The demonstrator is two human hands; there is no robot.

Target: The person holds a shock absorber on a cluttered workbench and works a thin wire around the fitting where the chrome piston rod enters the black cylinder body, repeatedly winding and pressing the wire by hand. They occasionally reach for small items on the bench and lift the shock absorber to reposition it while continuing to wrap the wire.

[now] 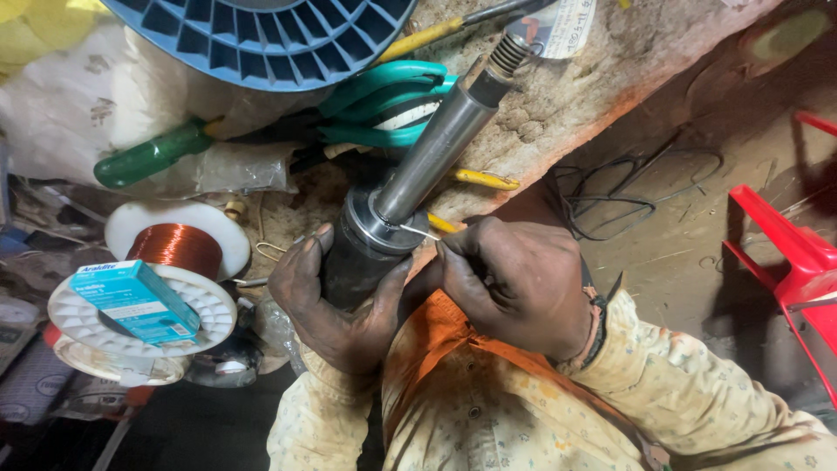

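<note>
A dark cylindrical motor body (362, 253) with a long steel shaft (436, 148) stands tilted at the centre of the scene, its threaded tip pointing to the far right over a rough, worn wooden bench (593, 78). The left hand (336, 301) is wrapped around the dark lower body, fingers curled about it and thumb near the metal collar. The right hand (514, 283) is closed in a pinch on a thin wire-like metal tool (418, 231), whose tip touches the collar where the shaft comes out. Both hands are grimy, and the sleeves are pale and patterned.

Just beyond the shaft lie teal-handled pliers (384, 96) and yellow-handled tools (484, 180). To the left lies a green-handled screwdriver (153, 155), and at the far left top sits a big blue plastic reel (261, 35). At the near left a white spool of copper wire (179, 249) sits by another white spool bearing a small teal box (135, 301). On the right, black cable (610, 205) lies on the floor beside a red plastic chair (793, 253).
</note>
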